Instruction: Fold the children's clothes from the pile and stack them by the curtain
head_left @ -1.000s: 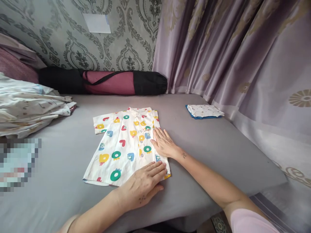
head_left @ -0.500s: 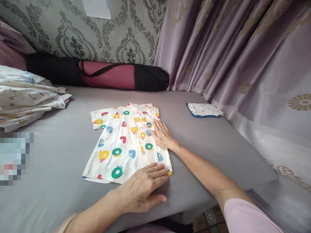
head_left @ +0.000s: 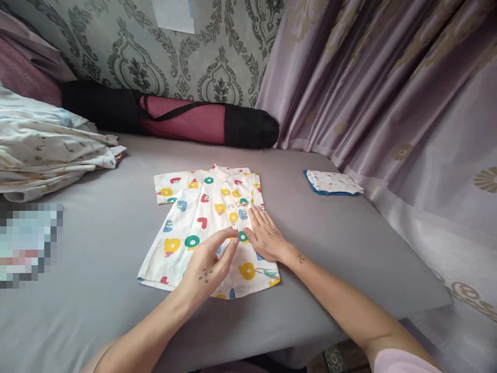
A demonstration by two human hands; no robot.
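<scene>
White short-sleeved fabric shirt w/ multicolour letter print is lying front-up mid grey sheet. R hand is resting flat on it, fingers spread straight, gripping nothing; L hand is showing thumb + index nearly meeting, we can't tell if pinching cloth. We're judging folding prob. partway: R edge looking tucked, L sleeve sticking out.

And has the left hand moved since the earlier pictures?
Yes. Judged against the black-and-pink bag by the wall, the left hand has moved forward, from the near hem of the shirt up over its front.
</scene>
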